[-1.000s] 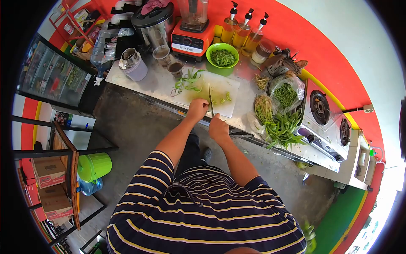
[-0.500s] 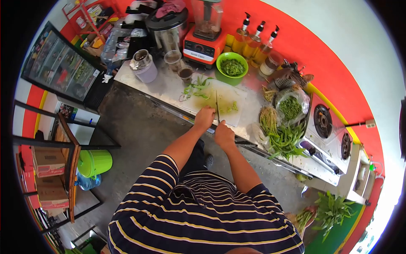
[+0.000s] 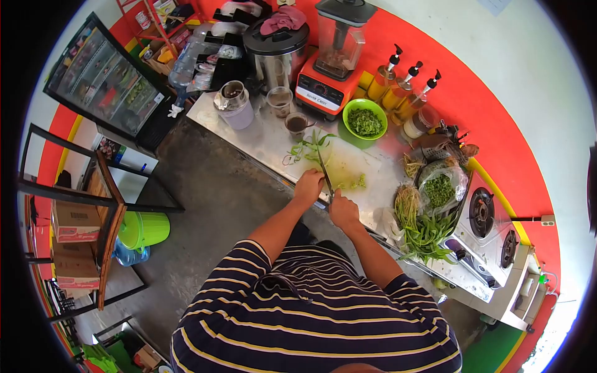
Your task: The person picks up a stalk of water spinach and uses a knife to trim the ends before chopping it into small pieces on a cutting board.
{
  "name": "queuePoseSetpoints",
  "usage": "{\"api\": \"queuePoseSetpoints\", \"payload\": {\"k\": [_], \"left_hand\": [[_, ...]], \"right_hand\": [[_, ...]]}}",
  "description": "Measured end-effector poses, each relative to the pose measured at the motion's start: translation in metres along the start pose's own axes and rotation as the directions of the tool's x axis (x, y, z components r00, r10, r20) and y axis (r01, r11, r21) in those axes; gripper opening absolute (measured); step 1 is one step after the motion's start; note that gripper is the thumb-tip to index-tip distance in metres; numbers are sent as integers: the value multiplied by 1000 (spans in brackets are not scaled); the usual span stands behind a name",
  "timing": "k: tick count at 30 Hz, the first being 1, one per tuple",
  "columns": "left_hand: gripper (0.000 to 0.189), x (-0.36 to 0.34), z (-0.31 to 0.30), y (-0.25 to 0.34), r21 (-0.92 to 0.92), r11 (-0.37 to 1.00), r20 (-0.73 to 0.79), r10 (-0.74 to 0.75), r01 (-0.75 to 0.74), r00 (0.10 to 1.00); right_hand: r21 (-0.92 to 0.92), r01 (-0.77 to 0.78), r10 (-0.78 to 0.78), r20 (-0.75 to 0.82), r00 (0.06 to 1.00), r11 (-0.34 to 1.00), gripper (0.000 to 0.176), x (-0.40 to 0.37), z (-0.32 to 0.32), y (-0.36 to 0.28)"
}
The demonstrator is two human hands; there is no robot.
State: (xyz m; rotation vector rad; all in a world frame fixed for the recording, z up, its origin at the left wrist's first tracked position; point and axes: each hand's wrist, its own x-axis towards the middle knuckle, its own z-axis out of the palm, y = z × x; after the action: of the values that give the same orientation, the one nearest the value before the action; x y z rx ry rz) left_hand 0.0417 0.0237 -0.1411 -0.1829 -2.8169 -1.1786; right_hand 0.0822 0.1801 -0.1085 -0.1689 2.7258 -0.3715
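Note:
A white cutting board (image 3: 348,163) lies on the steel counter (image 3: 261,133). My right hand (image 3: 342,210) is closed on the handle of a knife (image 3: 325,171) whose blade points away across the board. My left hand (image 3: 309,184) rests at the board's near edge, just left of the blade, pressing down on green stalks. Long green stems (image 3: 308,148) lie on the board's far left. A small pile of chopped greens (image 3: 352,183) sits to the right of the blade.
A green bowl (image 3: 365,119) of chopped greens, a red blender (image 3: 331,56), a steel pot (image 3: 275,46), cups and pump bottles (image 3: 404,93) stand behind the board. Bundled greens (image 3: 423,230), a bag of chopped greens and a gas stove (image 3: 491,233) are at right. A display fridge (image 3: 106,84) stands left.
The view has shifted, so the counter now sits further right and lower. Both hands have stayed at the board's near edge with the knife between them.

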Motion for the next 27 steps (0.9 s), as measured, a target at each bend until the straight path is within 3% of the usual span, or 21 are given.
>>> {"api": "queuePoseSetpoints", "payload": {"k": [3,5,16,27], "left_hand": [[15,-4,3,8,-7,999,-19,-51,51,999],[16,-6,4,13,3,998,-42,-61,61,997],[11,-19,15,23,-4,954,-221,-294,300,930],[12,-26,23,30,6,930,-312,-348,368,884]], "right_hand": [[-68,61,-57,55,997,996,38,-2,-2,8],[-132,76,-69,53,996,988,27,-4,-4,8],[-76,241,-233,103,967,967,27,0,-19,13],[-84,330,-315,155,937,940,30,23,-18,20]]}}
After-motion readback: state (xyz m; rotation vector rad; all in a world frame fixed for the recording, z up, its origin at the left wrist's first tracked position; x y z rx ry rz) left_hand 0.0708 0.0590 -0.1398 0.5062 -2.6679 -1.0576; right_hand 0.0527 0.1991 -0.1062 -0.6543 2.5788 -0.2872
